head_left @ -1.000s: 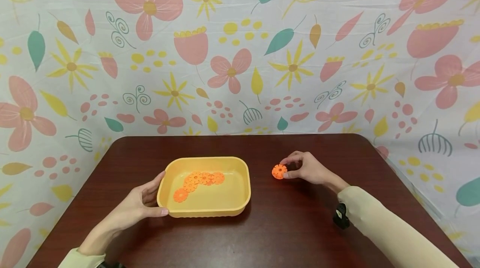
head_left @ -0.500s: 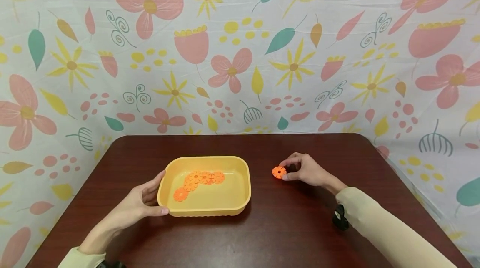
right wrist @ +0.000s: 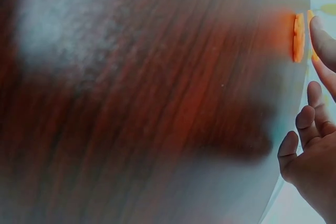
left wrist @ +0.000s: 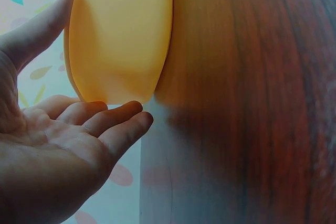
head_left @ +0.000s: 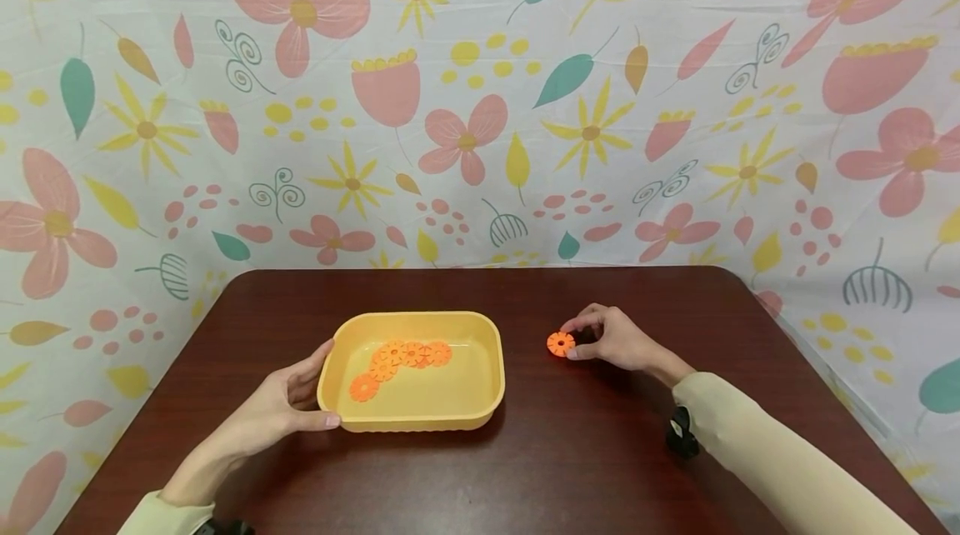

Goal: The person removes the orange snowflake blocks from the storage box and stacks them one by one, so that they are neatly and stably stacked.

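Observation:
A yellow plastic tray point(head_left: 420, 422) stands on the table, with several orange notched discs point(head_left: 383, 368) overlapping in a curved row inside it. My left hand point(head_left: 281, 406) grips its left end, thumb at the front corner and fingers round the far side. In the left wrist view the fingertips sit at the end wall of the tray point(left wrist: 121, 35). To the right of the tray, my right hand point(head_left: 618, 339) pinches an orange notched disc point(head_left: 561, 343) by its right edge, low over the table. Two thin orange edges point(right wrist: 298, 38) show beside the fingertips in the right wrist view.
The dark brown wooden table point(head_left: 525, 477) has rounded far corners. Behind it hangs a white cloth point(head_left: 465, 227) printed with flowers and leaves. A black wrist strap point(head_left: 681, 433) is on the right arm.
The disc in my right hand has tipped slightly flatter as the hand dipped a little. My left hand and the tray hold the same position.

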`<state>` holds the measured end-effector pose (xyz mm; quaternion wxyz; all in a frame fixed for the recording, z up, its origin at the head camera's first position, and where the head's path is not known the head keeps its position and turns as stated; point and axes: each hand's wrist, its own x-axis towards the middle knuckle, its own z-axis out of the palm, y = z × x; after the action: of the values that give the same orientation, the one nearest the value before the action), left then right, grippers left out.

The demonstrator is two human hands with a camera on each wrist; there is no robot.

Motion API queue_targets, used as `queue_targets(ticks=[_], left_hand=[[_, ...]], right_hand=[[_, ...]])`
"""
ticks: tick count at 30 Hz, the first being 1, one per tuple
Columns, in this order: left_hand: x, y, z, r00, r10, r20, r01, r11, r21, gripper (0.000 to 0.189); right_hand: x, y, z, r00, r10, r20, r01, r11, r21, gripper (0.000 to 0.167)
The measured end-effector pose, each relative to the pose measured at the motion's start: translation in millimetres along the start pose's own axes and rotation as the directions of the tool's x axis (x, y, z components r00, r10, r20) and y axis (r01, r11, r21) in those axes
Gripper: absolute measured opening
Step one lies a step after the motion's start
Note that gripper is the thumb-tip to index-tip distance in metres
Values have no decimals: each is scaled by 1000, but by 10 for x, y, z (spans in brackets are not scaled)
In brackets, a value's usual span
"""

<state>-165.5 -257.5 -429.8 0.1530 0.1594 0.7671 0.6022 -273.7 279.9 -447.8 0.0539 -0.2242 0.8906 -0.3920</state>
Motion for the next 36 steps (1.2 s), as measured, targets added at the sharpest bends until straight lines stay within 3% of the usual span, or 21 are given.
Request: queue_targets(ticks=[36], left_hand=[[-7,26,11,1000,-24,-9,24,1000,-1,104]], right_hand=[[56,7,39,1000,-9,13,10,997,-71,36]])
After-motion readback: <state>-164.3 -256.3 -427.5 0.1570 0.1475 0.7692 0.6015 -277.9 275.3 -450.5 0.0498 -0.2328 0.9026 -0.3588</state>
